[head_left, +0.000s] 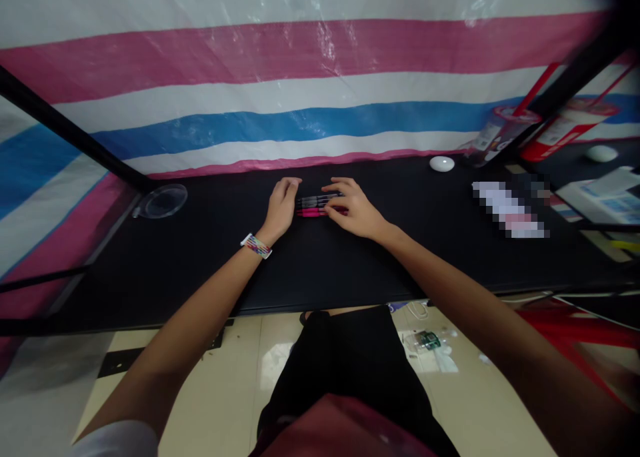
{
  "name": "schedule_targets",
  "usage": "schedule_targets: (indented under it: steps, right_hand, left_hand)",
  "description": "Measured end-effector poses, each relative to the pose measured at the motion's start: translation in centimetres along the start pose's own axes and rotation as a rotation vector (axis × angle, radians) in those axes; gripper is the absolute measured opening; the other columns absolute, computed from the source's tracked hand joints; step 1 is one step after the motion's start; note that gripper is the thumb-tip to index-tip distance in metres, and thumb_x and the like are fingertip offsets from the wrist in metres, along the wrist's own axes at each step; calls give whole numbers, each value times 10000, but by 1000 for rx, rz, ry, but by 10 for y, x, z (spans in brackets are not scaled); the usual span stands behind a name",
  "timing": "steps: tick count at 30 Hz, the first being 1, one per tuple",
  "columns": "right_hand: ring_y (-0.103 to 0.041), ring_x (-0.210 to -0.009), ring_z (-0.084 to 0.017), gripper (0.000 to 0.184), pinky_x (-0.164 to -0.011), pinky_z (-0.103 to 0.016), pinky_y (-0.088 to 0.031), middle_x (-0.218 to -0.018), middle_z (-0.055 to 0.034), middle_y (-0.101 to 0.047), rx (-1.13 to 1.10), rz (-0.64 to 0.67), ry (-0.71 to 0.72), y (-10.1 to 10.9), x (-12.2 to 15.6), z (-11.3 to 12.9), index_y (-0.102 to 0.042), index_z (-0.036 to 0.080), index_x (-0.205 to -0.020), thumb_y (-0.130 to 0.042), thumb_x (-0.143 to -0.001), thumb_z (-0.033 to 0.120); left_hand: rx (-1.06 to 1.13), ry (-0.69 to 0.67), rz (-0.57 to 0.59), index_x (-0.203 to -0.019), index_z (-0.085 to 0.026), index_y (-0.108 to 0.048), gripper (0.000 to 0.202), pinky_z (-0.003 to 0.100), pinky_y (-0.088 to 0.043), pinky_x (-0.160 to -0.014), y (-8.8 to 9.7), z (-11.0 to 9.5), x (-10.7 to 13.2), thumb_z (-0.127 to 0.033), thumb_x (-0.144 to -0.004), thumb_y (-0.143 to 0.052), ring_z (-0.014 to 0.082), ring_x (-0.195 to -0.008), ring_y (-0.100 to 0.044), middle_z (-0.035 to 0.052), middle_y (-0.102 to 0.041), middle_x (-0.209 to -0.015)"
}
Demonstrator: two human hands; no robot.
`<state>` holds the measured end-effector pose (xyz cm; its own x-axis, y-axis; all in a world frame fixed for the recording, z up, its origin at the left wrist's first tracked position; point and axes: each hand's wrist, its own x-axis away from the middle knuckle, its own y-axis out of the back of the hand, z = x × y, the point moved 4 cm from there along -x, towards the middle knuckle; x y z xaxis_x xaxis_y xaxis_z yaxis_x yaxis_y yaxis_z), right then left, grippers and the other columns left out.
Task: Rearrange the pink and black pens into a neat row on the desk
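Several pens lie side by side in a row on the black tabletop: black pens (311, 202) on the far side and pink pens (311, 212) on the near side. My left hand (283, 207) stands on edge at their left ends, fingers extended, palm facing them, holding nothing; a patterned band is on its wrist. From the right, my right hand (356, 210) reaches over the row, thumb on the pink side and fingers along the black side. It covers the pens' right ends.
A clear round plastic lid (163, 201) lies at the table's left end. To the right are a white rounded object (442, 164), a drink cup with a red straw (505, 134), a red-and-white cup (570, 129) and a pixelated item (510, 209). Striped sheeting (300, 50) hangs behind.
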<state>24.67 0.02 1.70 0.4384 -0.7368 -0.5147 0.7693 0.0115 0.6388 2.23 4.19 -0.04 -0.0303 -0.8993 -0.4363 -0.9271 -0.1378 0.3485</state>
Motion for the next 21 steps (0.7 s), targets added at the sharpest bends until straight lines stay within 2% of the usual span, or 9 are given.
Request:
schedule_targets:
  steps: [4, 6, 9, 12, 15, 18, 20, 21]
  right_hand:
    - [-501, -1504, -388, 137, -1251, -677, -390, -1405, -105, -734, 34, 86, 52, -5, 1, -2, -839, 258, -956, -708, -994, 269]
    - [-478, -1516, -409, 92, -1246, -703, -377, -1450, -110, -708, 61, 103, 61, -5, 1, -4, -836, 252, -1007, -784, -953, 304]
    - [-448, -1527, -440, 143, -1235, -722, -366, -1477, -120, -687, 113, 121, 79, -5, 1, -4, -839, 249, -988, -881, -871, 318]
    - [-461, -1521, -423, 44, -1232, -703, -367, -1438, -101, -712, 106, 131, 111, -6, 2, -2, -830, 255, -914, -845, -876, 238]
    - [-500, -1489, -391, 53, -1229, -653, -385, -1369, -88, -752, 57, 103, 142, -4, 0, 0, -814, 253, -924, -779, -919, 214]
    - [-608, -1340, -357, 83, -1164, -579, -450, -1210, -85, -797, 23, 43, 125, 2, -2, 2, -802, 251, -1009, -724, -983, 263]
    - [-674, -1158, -325, 124, -1079, -525, -495, -1086, -76, -806, 17, 3, 87, 8, -4, 2, -798, 249, -1065, -696, -1019, 304]
    - [-686, -1077, -309, 146, -1039, -502, -507, -1046, -71, -806, 16, -15, 66, 10, -5, 2, -798, 247, -1081, -685, -1033, 325]
  left_hand:
    - [-47, -18, 38, -1084, -265, -722, 421, 473, -470, -1158, -1, -4, 1, -610, -1113, -481, 293, -1224, -658, 100, -757, -1193]
    - [-75, -26, 44, -1082, -264, -714, 414, 467, -476, -1148, -2, -5, 1, -591, -1124, -462, 288, -1217, -661, 99, -756, -1187]
    - [-84, -33, 39, -1076, -260, -713, 400, 458, -491, -1127, -2, -2, 0, -565, -1131, -459, 282, -1196, -671, 95, -753, -1169]
    - [-68, -42, 36, -1063, -258, -723, 383, 455, -502, -1110, -2, -1, 0, -556, -1124, -489, 279, -1174, -677, 94, -755, -1149]
    - [-41, -63, 46, -1070, -255, -746, 349, 439, -512, -1098, -1, -7, 1, -545, -1103, -554, 269, -1166, -686, 93, -765, -1165]
    - [66, -112, 137, -1100, -241, -768, 368, 408, -538, -1066, 0, -24, 5, -524, -1118, -534, 241, -1112, -727, 88, -790, -1130]
    - [118, -116, 246, -1088, -227, -787, 410, 381, -575, -979, -3, -34, 9, -521, -1132, -504, 217, -965, -757, 72, -806, -990]
    - [105, -119, 266, -1068, -223, -796, 384, 365, -587, -943, -3, -38, 11, -516, -1114, -553, 210, -944, -762, 71, -812, -1001]
